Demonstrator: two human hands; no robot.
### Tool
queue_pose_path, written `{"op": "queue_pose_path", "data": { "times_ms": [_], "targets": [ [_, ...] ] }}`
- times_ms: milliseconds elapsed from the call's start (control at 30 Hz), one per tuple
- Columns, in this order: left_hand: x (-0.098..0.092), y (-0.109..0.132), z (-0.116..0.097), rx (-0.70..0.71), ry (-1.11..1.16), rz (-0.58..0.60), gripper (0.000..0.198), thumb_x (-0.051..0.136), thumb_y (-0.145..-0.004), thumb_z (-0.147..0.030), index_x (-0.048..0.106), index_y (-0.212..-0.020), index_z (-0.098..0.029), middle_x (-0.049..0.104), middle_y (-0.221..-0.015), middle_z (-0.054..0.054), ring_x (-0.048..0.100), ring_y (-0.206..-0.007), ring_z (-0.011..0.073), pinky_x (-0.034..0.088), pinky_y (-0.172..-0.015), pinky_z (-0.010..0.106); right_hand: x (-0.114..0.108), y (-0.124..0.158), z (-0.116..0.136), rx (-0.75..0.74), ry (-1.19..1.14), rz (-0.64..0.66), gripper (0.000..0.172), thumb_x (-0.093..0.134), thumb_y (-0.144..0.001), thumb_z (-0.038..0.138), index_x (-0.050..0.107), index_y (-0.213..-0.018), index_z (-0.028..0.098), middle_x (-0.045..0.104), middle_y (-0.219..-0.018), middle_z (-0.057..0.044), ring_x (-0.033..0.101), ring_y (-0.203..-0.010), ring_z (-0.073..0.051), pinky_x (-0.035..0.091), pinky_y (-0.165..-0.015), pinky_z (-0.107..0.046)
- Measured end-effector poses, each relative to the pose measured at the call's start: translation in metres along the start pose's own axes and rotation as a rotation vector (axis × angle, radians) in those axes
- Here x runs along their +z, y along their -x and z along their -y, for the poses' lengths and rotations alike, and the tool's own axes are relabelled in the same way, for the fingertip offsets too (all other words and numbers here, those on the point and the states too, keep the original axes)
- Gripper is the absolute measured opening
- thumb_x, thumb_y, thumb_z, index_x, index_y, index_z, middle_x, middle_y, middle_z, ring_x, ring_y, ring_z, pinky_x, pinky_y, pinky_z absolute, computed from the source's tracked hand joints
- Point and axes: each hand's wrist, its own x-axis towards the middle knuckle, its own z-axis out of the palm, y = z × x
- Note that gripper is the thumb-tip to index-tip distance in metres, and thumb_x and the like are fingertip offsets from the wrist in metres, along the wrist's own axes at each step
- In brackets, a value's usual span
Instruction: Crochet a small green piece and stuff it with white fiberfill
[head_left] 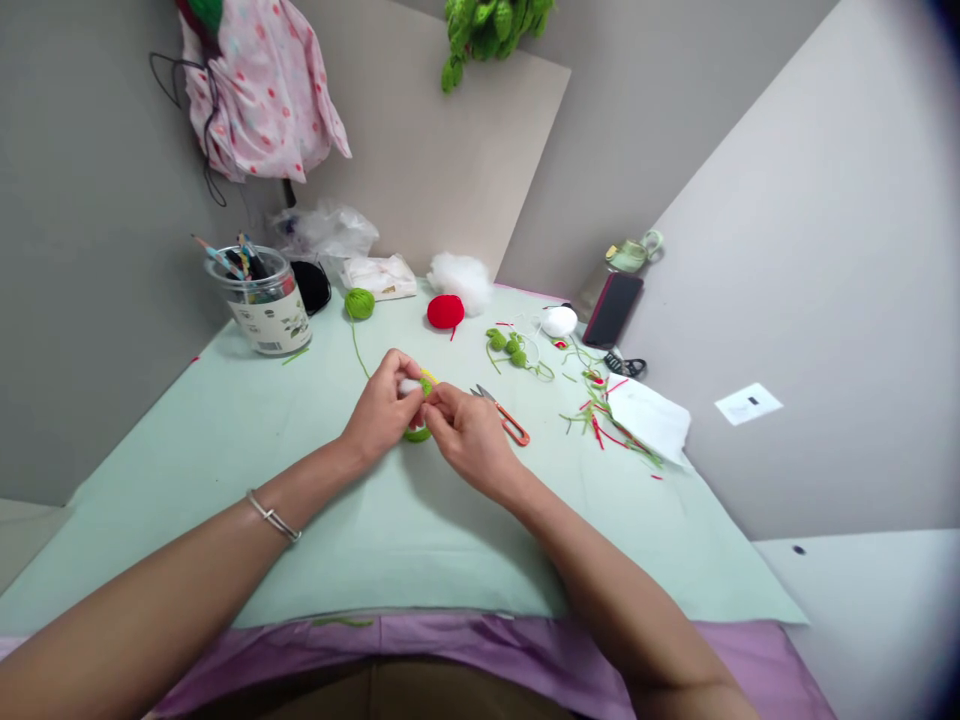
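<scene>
My left hand point(384, 408) is closed around a small green crocheted piece point(426, 386), with a tuft of white stuffing point(409, 386) showing at its fingers. My right hand point(471, 438) meets it from the right, thumb and fingers pinched together at the piece; what exactly lies between those fingertips is hidden. A thin yellow tool point(429, 376) pokes out between the hands, its kind unclear. Green yarn point(417, 434) hangs under the fingers. Behind my left hand, a strand runs back to a green yarn ball point(359, 304). Orange-handled thread snips point(504, 416) lie beside my right hand.
Toward the back are a red yarn ball point(445, 312), fluffy stuffing point(460, 280), a white yarn ball point(559, 321) and small green crocheted pieces point(507, 346). A pencil jar point(270, 318) stands left. Yarn scraps point(598, 420), white paper point(651, 415) and a phone point(613, 310) lie right.
</scene>
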Motion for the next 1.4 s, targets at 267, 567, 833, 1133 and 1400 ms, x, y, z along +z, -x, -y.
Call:
{"op": "queue_pose_path", "data": {
  "times_ms": [267,567,833,1133,1400],
  "targets": [
    [-0.004,0.01,-0.017,-0.038,0.12,0.122,0.019,0.072,-0.087,-0.033,0.064,-0.1,-0.021,0.075,-0.09,0.001,0.067,-0.074,0.0152,0.054,-0.071,0.029,-0.009,-0.006,-0.005,0.066,0.093,-0.105,0.024,0.059,-0.095,0.032,0.066,-0.075,0.022,0.051,-0.052,0.007,0.039,-0.05,-0.012,0.03,-0.06,-0.026],
    [-0.007,0.007,-0.013,0.0,0.108,0.128,0.026,0.085,-0.078,-0.028,0.064,-0.09,-0.021,0.075,-0.092,0.0,0.07,-0.074,0.0149,0.056,-0.075,0.031,-0.011,-0.006,-0.013,0.035,0.071,-0.101,0.028,0.055,-0.098,0.027,0.067,-0.074,0.022,0.059,-0.057,0.005,0.044,-0.05,-0.012,0.032,-0.056,-0.024],
    [0.006,0.008,-0.005,0.003,0.125,0.011,0.031,0.074,-0.08,-0.025,0.046,-0.091,-0.026,0.066,-0.071,-0.011,0.06,-0.051,0.0108,0.049,-0.054,0.025,-0.008,0.003,0.002,-0.084,0.187,-0.008,0.024,0.052,-0.103,0.023,0.066,-0.083,0.023,0.073,-0.071,0.001,0.056,-0.055,-0.013,0.036,-0.065,-0.025],
    [0.002,0.014,-0.018,-0.086,0.162,0.081,0.024,0.073,-0.087,-0.037,0.055,-0.093,-0.023,0.076,-0.079,-0.002,0.075,-0.076,0.0182,0.061,-0.082,0.037,-0.01,-0.005,-0.011,0.027,0.268,-0.139,0.021,0.059,-0.101,0.033,0.065,-0.083,0.023,0.064,-0.061,0.003,0.049,-0.053,-0.015,0.03,-0.061,-0.027],
    [0.004,0.013,-0.013,-0.043,0.105,0.062,0.04,0.087,-0.076,-0.034,0.051,-0.089,-0.023,0.07,-0.081,-0.005,0.076,-0.068,0.0163,0.06,-0.074,0.034,-0.017,-0.005,-0.012,0.018,0.168,-0.105,0.026,0.055,-0.099,0.028,0.06,-0.074,0.022,0.062,-0.058,0.005,0.046,-0.052,-0.012,0.034,-0.058,-0.024]
  ]
}}
